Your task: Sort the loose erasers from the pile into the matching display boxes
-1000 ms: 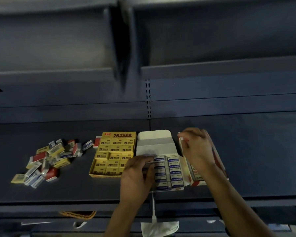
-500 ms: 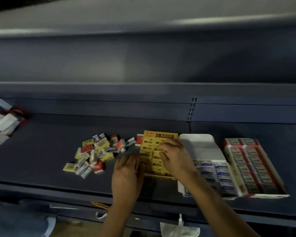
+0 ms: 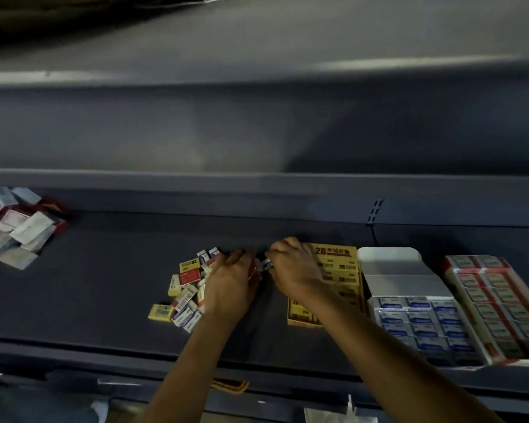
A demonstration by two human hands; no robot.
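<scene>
1. A loose pile of small yellow, red and blue-white erasers (image 3: 185, 296) lies on the dark grey metal shelf (image 3: 104, 300), at 9 o'clock from the yellow cardboard display box (image 3: 338, 270).
2. The left hand (image 3: 229, 285) covers the pile's 3 o'clock edge, fingers stretched toward 12 o'clock. Whether its grip holds anything cannot be told.
3. The right hand (image 3: 297, 270) is over the yellow box's 10 o'clock corner. Its grip pinches a small blue-and-white eraser (image 3: 267, 264) between the two hands.
4. A white cardboard display box (image 3: 422, 319) of blue-labelled erasers sits at 3 o'clock of the yellow box. A red-trimmed display box (image 3: 498, 306) is just beside it, again at 3 o'clock.
5. A heap of red and white packets (image 3: 22, 227) lies far off at 9 o'clock.
</scene>
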